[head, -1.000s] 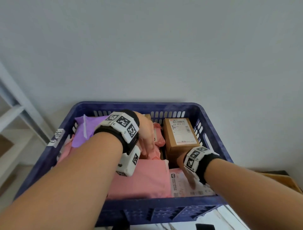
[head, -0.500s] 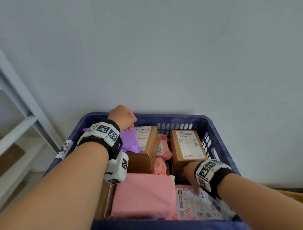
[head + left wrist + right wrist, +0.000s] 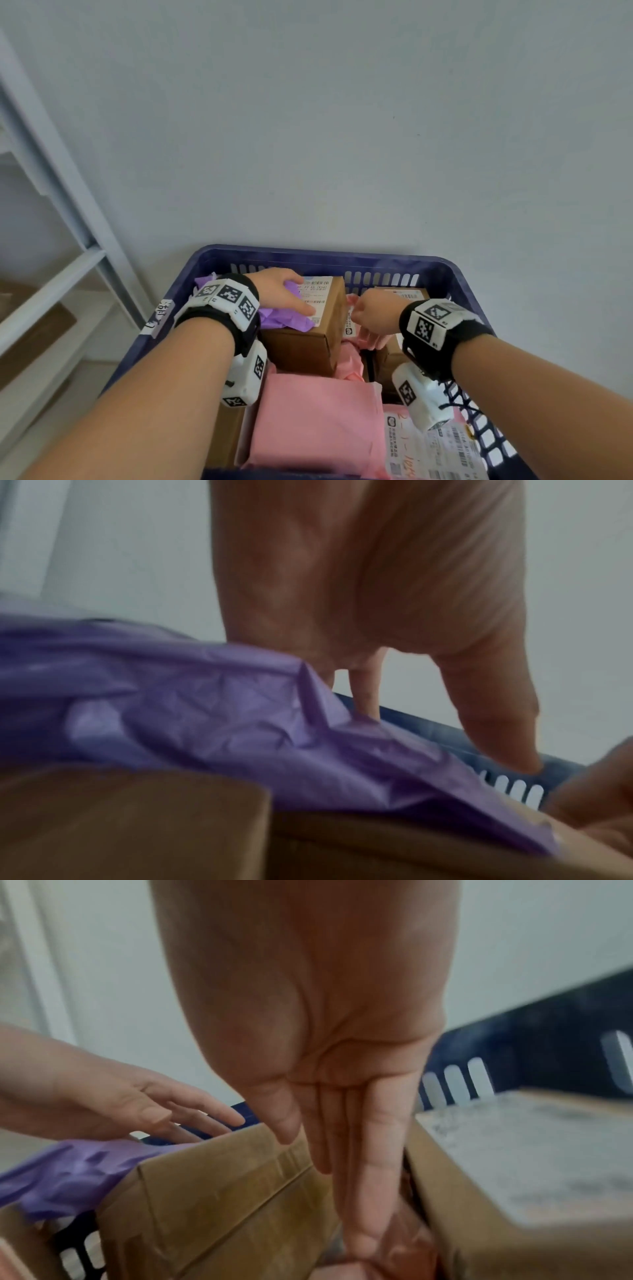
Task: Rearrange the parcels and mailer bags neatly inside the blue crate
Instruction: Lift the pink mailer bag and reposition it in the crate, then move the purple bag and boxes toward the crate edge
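Observation:
The blue crate (image 3: 325, 255) holds several parcels. A crumpled purple mailer bag (image 3: 281, 318) (image 3: 205, 710) (image 3: 68, 1172) lies over the left part of a labelled brown box (image 3: 308, 346) (image 3: 222, 1191). My left hand (image 3: 284, 291) (image 3: 377, 588) rests on that bag with straight, spread fingers. My right hand (image 3: 373, 315) (image 3: 342, 1123) points straight down into the gap between this box and a second brown box (image 3: 404, 294) (image 3: 531, 1164). Its fingertips touch a pink mailer (image 3: 352, 363) (image 3: 404, 1231) wedged there. It holds nothing.
A large pink mailer (image 3: 318, 418) fills the crate's front middle, and a white labelled mailer (image 3: 431, 448) lies at the front right. Another brown box (image 3: 226, 431) sits front left under my forearm. A white shelf frame (image 3: 68, 240) stands to the left, a grey wall (image 3: 342, 120) behind.
My left hand went from a fist over the purple bag to flat fingers on it. My right hand left the labelled mailer at the front and moved back into the gap between the boxes.

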The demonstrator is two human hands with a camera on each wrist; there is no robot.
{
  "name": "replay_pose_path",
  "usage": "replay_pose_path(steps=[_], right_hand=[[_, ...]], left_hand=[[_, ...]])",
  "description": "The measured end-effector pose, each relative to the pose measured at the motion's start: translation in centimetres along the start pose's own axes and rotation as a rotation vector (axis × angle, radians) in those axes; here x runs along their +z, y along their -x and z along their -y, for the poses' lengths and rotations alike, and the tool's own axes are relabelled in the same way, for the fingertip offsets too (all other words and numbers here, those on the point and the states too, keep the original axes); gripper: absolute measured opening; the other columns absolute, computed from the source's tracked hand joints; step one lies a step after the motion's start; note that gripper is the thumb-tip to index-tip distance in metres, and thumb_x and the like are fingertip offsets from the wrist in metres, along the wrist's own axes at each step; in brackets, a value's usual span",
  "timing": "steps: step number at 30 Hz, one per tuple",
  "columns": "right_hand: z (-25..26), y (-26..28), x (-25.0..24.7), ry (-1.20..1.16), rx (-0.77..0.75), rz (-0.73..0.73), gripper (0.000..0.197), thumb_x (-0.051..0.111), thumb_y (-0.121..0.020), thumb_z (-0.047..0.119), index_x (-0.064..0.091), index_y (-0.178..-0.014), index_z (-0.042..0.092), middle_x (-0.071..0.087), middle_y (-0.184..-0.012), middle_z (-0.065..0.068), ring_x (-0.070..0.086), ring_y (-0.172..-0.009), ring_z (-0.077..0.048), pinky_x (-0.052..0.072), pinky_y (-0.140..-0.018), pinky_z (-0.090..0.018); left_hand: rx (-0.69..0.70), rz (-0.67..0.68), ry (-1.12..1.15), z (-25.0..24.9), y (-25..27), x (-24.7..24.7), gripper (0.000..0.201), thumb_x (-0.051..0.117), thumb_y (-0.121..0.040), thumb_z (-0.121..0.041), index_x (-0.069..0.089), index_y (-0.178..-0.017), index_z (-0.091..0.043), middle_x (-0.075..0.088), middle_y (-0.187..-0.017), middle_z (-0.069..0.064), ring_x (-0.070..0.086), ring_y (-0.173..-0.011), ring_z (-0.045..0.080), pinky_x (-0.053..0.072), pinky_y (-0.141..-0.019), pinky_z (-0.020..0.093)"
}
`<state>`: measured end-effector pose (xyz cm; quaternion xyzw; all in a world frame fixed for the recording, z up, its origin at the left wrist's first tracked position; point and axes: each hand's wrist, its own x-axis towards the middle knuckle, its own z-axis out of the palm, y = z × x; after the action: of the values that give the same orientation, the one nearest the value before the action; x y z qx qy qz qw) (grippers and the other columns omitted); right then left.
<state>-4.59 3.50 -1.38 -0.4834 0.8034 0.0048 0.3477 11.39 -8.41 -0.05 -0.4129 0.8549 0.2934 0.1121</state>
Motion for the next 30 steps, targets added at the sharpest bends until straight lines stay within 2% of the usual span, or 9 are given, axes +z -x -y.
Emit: replay_pose_path(steps=[5, 9, 12, 16, 18, 22, 24, 28, 30], right_hand=[[0.5, -1.3, 1.7, -0.485, 0.027, 0.054, 0.046, 0.038, -0.100, 0.040, 0.047, -0.125, 0.002, 0.069, -0.107, -0.023, 0.071, -0.090, -0.033, 0.059, -0.081, -0.043], [-0.1, -2.4, 1.8, -0.695, 0.076, 0.098, 0.077, 0.043, -0.090, 0.063, 0.018, -0.149, 0.021, 0.061, -0.119, -0.028, 0.072, -0.086, -0.033, 0.060, -0.075, -0.040], [0.3, -2.6, 2.1, -0.804, 0.094, 0.138, 0.085, 0.048, -0.088, 0.061, 0.010, -0.152, 0.021, 0.045, -0.137, -0.030, 0.064, -0.106, -0.039, 0.056, -0.087, -0.044], [0.9, -2.9, 2.4, -0.984, 0.075, 0.155, 0.076, 0.052, -0.088, 0.058, 0.020, -0.149, 0.024, 0.026, -0.152, -0.016, 0.043, -0.127, -0.038, 0.042, -0.103, -0.053], [0.9, -3.4, 2.2, -1.062, 0.060, 0.162, 0.085, 0.058, -0.081, 0.061, 0.016, -0.150, 0.033, 0.025, -0.154, -0.011, 0.038, -0.131, -0.042, 0.041, -0.100, -0.057], [0.9, -4.1, 2.0, -1.123, 0.023, 0.141, 0.115, 0.070, -0.053, 0.076, 0.025, -0.148, 0.032, 0.032, -0.151, -0.012, 0.047, -0.123, -0.042, 0.058, -0.064, -0.050], [1.2, -4.0, 1.8, -1.145, 0.008, 0.116, 0.112, 0.067, -0.053, 0.080, 0.032, -0.146, 0.030, 0.037, -0.148, -0.014, 0.052, -0.119, -0.041, 0.058, -0.062, -0.046], [1.3, -3.0, 0.3, -1.136, -0.078, -0.026, 0.077, 0.052, -0.086, 0.063, 0.038, -0.140, 0.010, 0.063, -0.111, -0.027, 0.071, -0.082, -0.035, 0.058, -0.058, -0.034], [1.6, -2.5, -0.5, -1.202, -0.143, -0.018, 0.054, 0.046, -0.098, 0.039, 0.043, -0.132, -0.003, 0.069, -0.087, -0.027, 0.072, -0.069, -0.032, 0.060, -0.061, -0.034]], left_hand=[[0.001, 0.044, -0.037, -0.4, -0.2, 0.2, 0.080, 0.075, -0.075, -0.050, 0.043, -0.144, -0.027, 0.040, -0.148, 0.000, 0.044, -0.131, 0.019, 0.034, -0.112, 0.033], [-0.021, -0.161, 0.146, 1.6, 0.5, -2.3, 0.051, 0.075, -0.078, -0.021, 0.061, -0.127, -0.018, 0.059, -0.130, 0.002, 0.054, -0.120, 0.018, 0.041, -0.104, 0.028], [-0.090, -0.185, 0.196, 3.9, 1.5, -4.1, 0.050, 0.072, -0.072, -0.004, 0.066, -0.119, -0.017, 0.063, -0.123, 0.002, 0.055, -0.120, 0.017, 0.042, -0.099, 0.024], [-0.164, 0.042, 0.037, 5.8, 2.6, -4.1, 0.070, 0.080, -0.067, -0.022, 0.056, -0.131, -0.034, 0.044, -0.139, -0.007, 0.041, -0.133, 0.016, 0.036, -0.109, 0.028], [-0.174, 0.126, 0.014, 5.9, 2.7, -3.8, 0.084, 0.084, -0.066, -0.037, 0.045, -0.140, -0.039, 0.030, -0.152, -0.008, 0.032, -0.140, 0.017, 0.030, -0.115, 0.033], [-0.147, 0.094, -0.004, 5.2, 2.8, -3.2, 0.091, 0.083, -0.068, -0.044, 0.037, -0.146, -0.030, 0.037, -0.151, -0.004, 0.042, -0.133, 0.018, 0.034, -0.112, 0.033], [-0.120, 0.003, 0.069, 5.4, 2.8, -3.5, 0.085, 0.083, -0.064, -0.047, 0.047, -0.138, -0.028, 0.050, -0.140, -0.004, 0.051, -0.123, 0.017, 0.039, -0.109, 0.033], [-0.049, -0.200, 0.435, 5.5, 3.0, -4.5, 0.103, 0.079, -0.038, -0.053, 0.054, -0.134, -0.025, 0.058, -0.131, -0.005, 0.054, -0.121, 0.015, 0.037, -0.112, 0.034], [-0.009, -0.263, 0.672, 4.6, 3.2, -5.0, 0.081, 0.082, -0.052, -0.044, 0.060, -0.126, -0.021, 0.064, -0.123, 0.000, 0.060, -0.113, 0.015, 0.040, -0.110, 0.033]])
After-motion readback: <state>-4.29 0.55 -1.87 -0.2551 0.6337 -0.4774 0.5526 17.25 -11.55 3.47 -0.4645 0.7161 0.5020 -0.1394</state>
